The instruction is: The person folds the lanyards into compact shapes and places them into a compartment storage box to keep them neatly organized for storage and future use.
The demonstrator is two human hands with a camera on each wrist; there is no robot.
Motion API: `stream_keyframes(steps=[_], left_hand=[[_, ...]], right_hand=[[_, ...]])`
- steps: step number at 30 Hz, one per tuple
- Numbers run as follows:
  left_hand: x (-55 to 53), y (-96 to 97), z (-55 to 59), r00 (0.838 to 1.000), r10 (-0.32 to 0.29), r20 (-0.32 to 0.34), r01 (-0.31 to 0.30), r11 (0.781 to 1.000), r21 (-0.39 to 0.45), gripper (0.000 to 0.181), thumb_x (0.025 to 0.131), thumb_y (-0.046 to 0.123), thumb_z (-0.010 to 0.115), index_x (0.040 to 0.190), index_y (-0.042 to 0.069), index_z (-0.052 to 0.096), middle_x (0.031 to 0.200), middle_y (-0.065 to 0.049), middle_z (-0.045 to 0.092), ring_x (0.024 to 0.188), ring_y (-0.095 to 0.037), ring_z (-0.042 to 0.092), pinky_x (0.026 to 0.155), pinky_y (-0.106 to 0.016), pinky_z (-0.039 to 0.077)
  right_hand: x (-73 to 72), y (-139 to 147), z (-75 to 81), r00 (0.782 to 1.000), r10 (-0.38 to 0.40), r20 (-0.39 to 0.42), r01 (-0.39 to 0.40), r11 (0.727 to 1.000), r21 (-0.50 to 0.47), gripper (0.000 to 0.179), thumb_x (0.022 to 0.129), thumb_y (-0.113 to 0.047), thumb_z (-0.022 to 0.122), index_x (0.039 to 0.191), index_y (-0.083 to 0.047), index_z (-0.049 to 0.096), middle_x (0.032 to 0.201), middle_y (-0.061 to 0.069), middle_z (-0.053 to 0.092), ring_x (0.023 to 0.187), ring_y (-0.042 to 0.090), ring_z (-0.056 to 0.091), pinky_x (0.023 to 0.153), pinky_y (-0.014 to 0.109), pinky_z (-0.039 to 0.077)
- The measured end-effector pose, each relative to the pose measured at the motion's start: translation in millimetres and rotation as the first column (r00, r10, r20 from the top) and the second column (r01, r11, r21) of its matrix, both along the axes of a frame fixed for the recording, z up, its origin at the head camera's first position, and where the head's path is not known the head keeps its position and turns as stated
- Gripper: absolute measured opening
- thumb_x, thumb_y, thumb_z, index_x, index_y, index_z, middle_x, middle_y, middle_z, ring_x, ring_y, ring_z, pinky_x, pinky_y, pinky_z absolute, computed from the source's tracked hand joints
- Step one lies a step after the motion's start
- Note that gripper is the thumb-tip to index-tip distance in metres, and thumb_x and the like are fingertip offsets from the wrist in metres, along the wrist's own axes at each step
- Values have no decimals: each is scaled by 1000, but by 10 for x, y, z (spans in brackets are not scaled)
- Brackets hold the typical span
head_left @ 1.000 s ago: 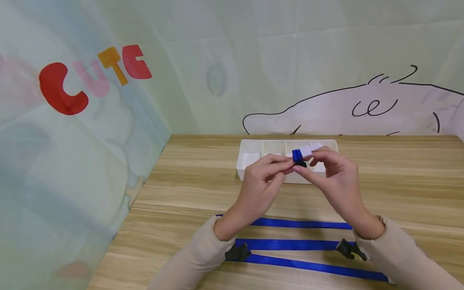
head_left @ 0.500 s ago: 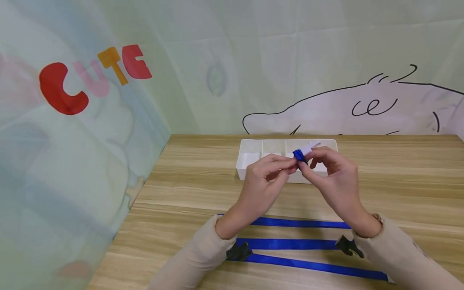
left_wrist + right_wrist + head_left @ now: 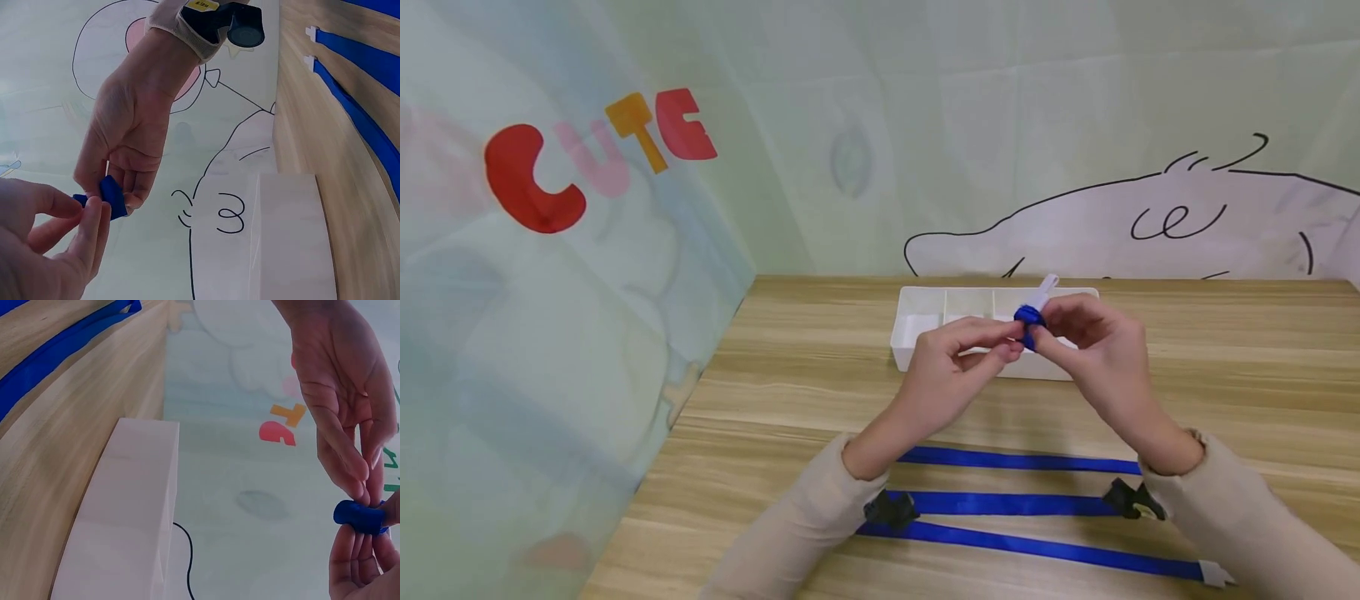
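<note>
A blue ribbon [image 3: 1028,316], wound into a small roll with a white strip [image 3: 1048,287] sticking up from it, is held in the air between both hands. My right hand [image 3: 1101,342] pinches the roll between thumb and fingers. From the other side my left hand [image 3: 951,367] pinches it with its fingertips. The left wrist view shows the blue roll [image 3: 113,199] between the two hands' fingertips. In the right wrist view the roll [image 3: 357,516] appears as a short cylinder, partly covered by fingers.
Behind the hands stands a white divided tray [image 3: 917,327] on the wooden table [image 3: 805,358]. Several blue ribbons [image 3: 1000,503] lie stretched across the table below the forearms, one with a white end [image 3: 1213,573]. A printed cloth [image 3: 850,100] hangs behind.
The blue ribbon has been turned between the fingers, and its white strip now points more steeply upward and shows less. The fingers have shifted on the roll; both hands stay above the tray.
</note>
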State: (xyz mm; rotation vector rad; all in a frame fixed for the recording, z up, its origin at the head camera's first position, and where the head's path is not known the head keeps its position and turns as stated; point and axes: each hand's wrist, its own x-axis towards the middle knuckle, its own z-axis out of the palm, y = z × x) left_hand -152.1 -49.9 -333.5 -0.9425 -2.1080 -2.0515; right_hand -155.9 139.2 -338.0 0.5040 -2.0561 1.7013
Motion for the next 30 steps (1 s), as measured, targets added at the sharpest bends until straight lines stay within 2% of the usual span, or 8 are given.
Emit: stream_keyframes(steps=[9,20,25,27,30], left_hand=[[-99,-104,12,998,55,13,-54,997,-60,25,96,2,66,120,-2,69,110,-15,71,95,-17,70,81,-33,59],[-217,-394,27,985,175,-1,-174,979,-102,23,94,3,68,117,-3,68,107,-14,71,95,-18,66,79,-32,59],[-289,-556,16,962,271,-22,-270,945,-182,22,94,9,69,116,2,70,108,-13,71,95,-17,65,79,-32,59],[-322,-616,4,948,315,-41,-316,925,-211,21,94,10,71,115,4,71,107,-10,72,94,-16,65,79,-33,59],[-380,-705,-15,922,381,-63,-385,890,-244,20,94,11,72,113,5,72,105,-6,72,94,-16,65,80,-34,58]], right_hand=[[-34,94,9,997,-26,69,25,999,25,18,83,11,73,100,9,67,88,-3,70,78,13,66,73,19,57],[-70,250,4,991,-33,130,35,999,-14,16,83,11,73,98,7,68,86,-4,70,76,10,64,69,16,56],[-97,343,-2,989,-26,147,32,999,-37,15,84,11,72,97,4,69,88,-5,71,78,9,65,70,15,56],[-111,378,-7,988,-14,156,24,998,-65,15,84,12,72,97,3,70,87,-5,71,78,8,65,70,15,56],[-132,431,-19,985,-25,172,35,998,-54,16,84,11,72,97,2,70,89,-5,71,79,8,65,71,14,55]])
